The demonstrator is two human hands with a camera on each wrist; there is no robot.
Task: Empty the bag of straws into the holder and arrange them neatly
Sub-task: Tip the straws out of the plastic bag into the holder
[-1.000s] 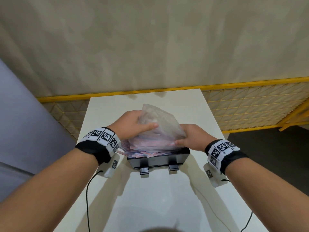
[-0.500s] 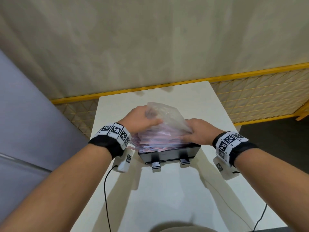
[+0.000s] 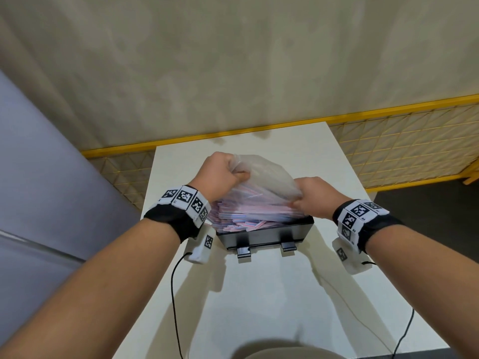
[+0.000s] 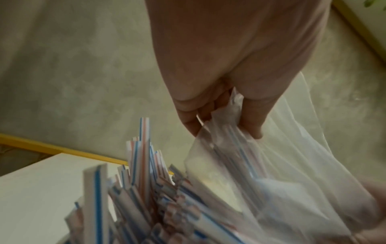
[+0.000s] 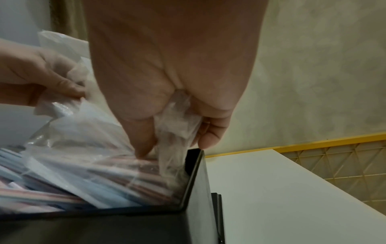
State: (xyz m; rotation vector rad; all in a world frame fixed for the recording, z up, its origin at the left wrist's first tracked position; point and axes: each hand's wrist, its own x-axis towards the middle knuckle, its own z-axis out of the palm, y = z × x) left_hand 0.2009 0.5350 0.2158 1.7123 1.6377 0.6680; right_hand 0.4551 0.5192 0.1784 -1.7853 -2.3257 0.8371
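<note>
Gripping the clear plastic bag [image 3: 261, 174] at both ends, the person holds it tilted over the black holder [image 3: 264, 233] on the white table [image 3: 259, 294]. The left hand [image 3: 220, 174] has fingers curled round a bunched corner, raised; the right hand [image 3: 313, 198] pinches the opposite corner low, just above the holder's right wall. Striped wrapped straws [image 3: 241, 216] are heaped above the holder's rim, and some remain inside the bag.

Findings on risk:
- The heap overhangs the left side of the holder. In my judgement, further tipping could send straws over that edge onto the table.
- In the left wrist view straw ends stand at mixed angles; a quick pull of the bag could drag these out with it.
- The film is thin and slack. A pinch that slips at either corner would likely drop the bag onto the pile.
- The holder looks light; a knock from the right hand could shift it.
</note>
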